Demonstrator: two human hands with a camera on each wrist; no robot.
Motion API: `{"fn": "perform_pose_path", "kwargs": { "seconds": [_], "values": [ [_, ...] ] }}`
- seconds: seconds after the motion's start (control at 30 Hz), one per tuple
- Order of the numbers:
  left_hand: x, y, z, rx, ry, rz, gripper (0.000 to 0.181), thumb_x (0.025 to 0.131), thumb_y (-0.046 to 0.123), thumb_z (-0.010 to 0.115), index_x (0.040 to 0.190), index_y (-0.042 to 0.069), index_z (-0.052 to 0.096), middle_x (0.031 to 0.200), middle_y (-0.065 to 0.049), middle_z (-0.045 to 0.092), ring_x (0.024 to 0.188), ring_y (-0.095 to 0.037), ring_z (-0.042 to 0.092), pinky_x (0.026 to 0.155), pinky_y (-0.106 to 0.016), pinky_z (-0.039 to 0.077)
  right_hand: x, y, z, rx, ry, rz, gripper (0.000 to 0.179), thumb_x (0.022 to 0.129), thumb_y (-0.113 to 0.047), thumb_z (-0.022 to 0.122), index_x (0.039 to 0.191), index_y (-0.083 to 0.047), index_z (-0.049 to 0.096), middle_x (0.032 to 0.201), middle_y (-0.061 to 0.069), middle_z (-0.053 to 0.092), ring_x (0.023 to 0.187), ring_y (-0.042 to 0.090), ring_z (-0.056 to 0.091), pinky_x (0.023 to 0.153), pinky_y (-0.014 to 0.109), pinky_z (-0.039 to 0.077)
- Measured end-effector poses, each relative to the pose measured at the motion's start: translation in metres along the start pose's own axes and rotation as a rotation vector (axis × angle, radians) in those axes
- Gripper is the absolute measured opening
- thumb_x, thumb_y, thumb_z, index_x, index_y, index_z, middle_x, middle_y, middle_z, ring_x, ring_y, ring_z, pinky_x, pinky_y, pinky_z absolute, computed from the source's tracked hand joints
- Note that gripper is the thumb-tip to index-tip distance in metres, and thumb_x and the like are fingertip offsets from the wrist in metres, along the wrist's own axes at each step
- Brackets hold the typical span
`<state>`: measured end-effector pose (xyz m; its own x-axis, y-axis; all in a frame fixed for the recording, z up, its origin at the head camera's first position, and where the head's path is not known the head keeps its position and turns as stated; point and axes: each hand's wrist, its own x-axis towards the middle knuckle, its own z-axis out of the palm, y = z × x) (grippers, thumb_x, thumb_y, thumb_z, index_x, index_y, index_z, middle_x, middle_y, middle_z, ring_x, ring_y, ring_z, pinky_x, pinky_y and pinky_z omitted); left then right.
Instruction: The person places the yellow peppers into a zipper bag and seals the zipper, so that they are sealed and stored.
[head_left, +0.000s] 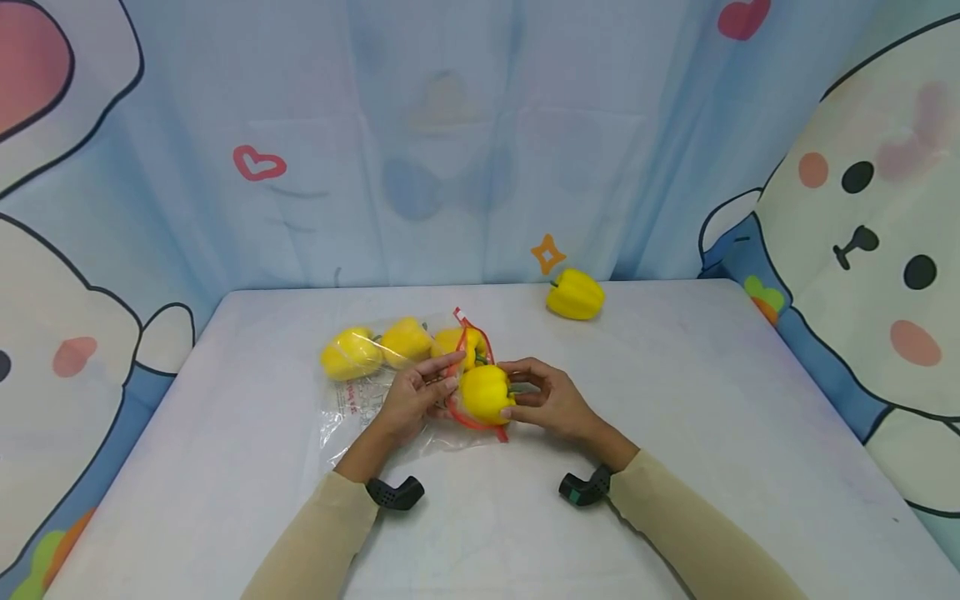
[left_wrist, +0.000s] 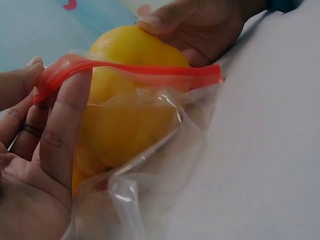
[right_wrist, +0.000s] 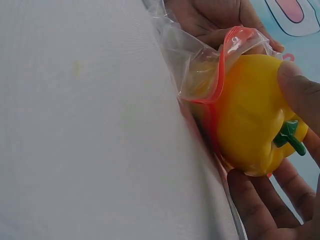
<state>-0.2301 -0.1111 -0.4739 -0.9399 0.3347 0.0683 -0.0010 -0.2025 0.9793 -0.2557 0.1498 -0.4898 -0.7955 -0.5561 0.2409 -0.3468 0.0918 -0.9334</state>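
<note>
Yellow pepper (head_left: 484, 395) in right hand (head_left: 551, 400), at open, red-edged bag (head_left: 363, 402)

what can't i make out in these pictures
Head: print on the clear zip bag, too small to read.
Left wrist: green stem of the held yellow bell pepper, hidden by the pepper or the right hand.
Left wrist: part of the left hand, cut off by the left edge.

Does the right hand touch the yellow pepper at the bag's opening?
Touching: the right wrist view shows the right hand with its thumb against the yellow pepper.
</note>
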Motion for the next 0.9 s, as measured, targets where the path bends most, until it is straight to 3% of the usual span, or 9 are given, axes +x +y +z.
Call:
{"fn": "perform_pose_path", "kwargs": {
  "seconds": [0.17, 0.33, 0.63, 0.9],
  "values": [
    [0.0, 0.008, 0.003, 0.081, 0.038, -0.046, 0.045, 0.097, 0.017, 0.063, 0.14, 0.01, 0.055, 0.097, 0.001, 0.056, 0.069, -0.008, 0.061, 0.061, -0.023, 0.059, -0.001, 0.001, 0.003, -0.008, 0.009, -0.062, 0.057, 0.082, -0.003, 0.078, 0.134, -0.005, 0.054, 0.132, 0.014, 0.057, 0.119, 0.021, 0.06, 0.096, 0.034, 0.055],
    [0.001, 0.013, 0.007, 0.093, 0.059, -0.033, 0.044, 0.096, 0.016, 0.064, 0.139, 0.011, 0.057, 0.097, -0.001, 0.056, 0.067, -0.008, 0.061, 0.06, -0.024, 0.059, 0.0, 0.0, 0.005, 0.018, 0.011, -0.091, 0.059, 0.083, -0.001, 0.076, 0.137, -0.006, 0.053, 0.134, 0.013, 0.055, 0.119, 0.018, 0.059, 0.096, 0.032, 0.054],
    [0.001, 0.016, 0.012, 0.065, 0.087, -0.016, 0.042, 0.096, 0.012, 0.063, 0.138, 0.009, 0.057, 0.098, -0.001, 0.054, 0.068, -0.007, 0.061, 0.059, -0.025, 0.059, 0.0, -0.002, 0.009, 0.048, -0.052, -0.011, 0.06, 0.088, -0.009, 0.074, 0.141, -0.011, 0.048, 0.143, 0.014, 0.048, 0.126, 0.037, 0.055, 0.094, 0.032, 0.055],
    [0.0, 0.017, 0.014, 0.088, 0.076, -0.013, 0.042, 0.096, 0.012, 0.064, 0.138, 0.008, 0.058, 0.097, 0.0, 0.054, 0.07, -0.007, 0.061, 0.06, -0.028, 0.06, 0.001, -0.006, 0.014, 0.009, -0.069, 0.053, 0.06, 0.086, -0.016, 0.077, 0.139, -0.014, 0.048, 0.141, 0.011, 0.049, 0.126, 0.036, 0.055, 0.091, 0.032, 0.057]
  ]
}}
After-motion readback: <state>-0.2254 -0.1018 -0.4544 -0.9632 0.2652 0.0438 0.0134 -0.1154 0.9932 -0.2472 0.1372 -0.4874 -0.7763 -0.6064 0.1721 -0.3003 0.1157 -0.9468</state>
